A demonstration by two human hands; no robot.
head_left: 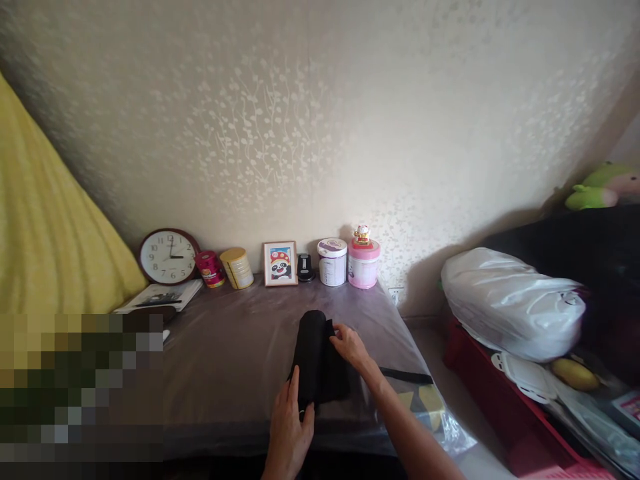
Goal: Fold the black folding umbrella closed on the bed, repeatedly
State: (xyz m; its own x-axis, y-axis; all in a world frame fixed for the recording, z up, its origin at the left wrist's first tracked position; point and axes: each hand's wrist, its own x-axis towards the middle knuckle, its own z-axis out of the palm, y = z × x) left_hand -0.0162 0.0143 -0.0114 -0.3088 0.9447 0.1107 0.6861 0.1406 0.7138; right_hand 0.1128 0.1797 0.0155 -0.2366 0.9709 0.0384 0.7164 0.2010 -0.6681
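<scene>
- Black cylindrical roll, soft and apparently fabric, a flat black flap along its right side: lower centre of the frame, lying lengthwise on a grey-brown table with a glossy cover.
- Left hand: at the roll's lower left, forefinger along the side, thumb apart at the near end; firm grip or light steadying, cannot tell.
- Right hand: thumb and fingertips brought together in a pinch on the flap's upper right edge.
- Step in hand, as judged: rolling or unrolling the black material; direction cannot be told.
- Next move, as judged: calls for the left hand to steady the roll while the right guides the flap edge evenly.
- Narrow black strip: table's right side, right of the roll, apart from it.
- Red plastic bin: lower right of the frame, bulging white plastic bag above it.
- Back row, centre left to centre: round brown-rimmed clock, magenta tin, yellow tin, wood-framed panda picture, small black object, white-and-purple tub, pink tub bearing a red-and-white figurine.
- Beige leaf-patterned wall: behind all, across the upper frame.
</scene>
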